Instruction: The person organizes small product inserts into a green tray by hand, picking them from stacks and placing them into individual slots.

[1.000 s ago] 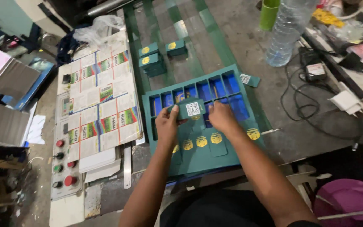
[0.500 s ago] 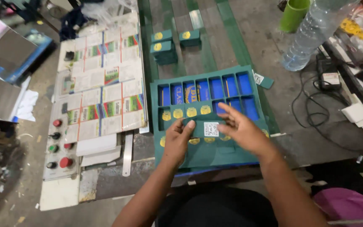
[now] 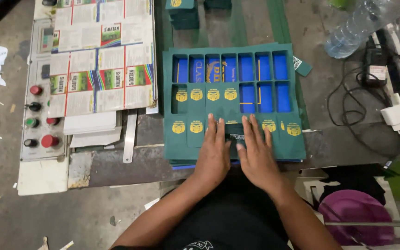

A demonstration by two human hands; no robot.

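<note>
Both the left hand [image 3: 214,153] and right hand [image 3: 255,155] lie open, fingers flat, on the near edge of a green die-cut sheet [image 3: 186,148] bearing yellow emblems, beside stacked multicoloured printed label sheets [image 3: 100,60].

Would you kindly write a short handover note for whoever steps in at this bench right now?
Left hand and right hand lie flat, side by side, pressing the near row of the green die-cut sheet; neither grips anything.
The sheet lies on the table's near edge.
Done: most windows in the two far rows are punched out, showing blue.
Left: the green tags with yellow emblems, about four in the middle row and the near row, remain in place.
</note>
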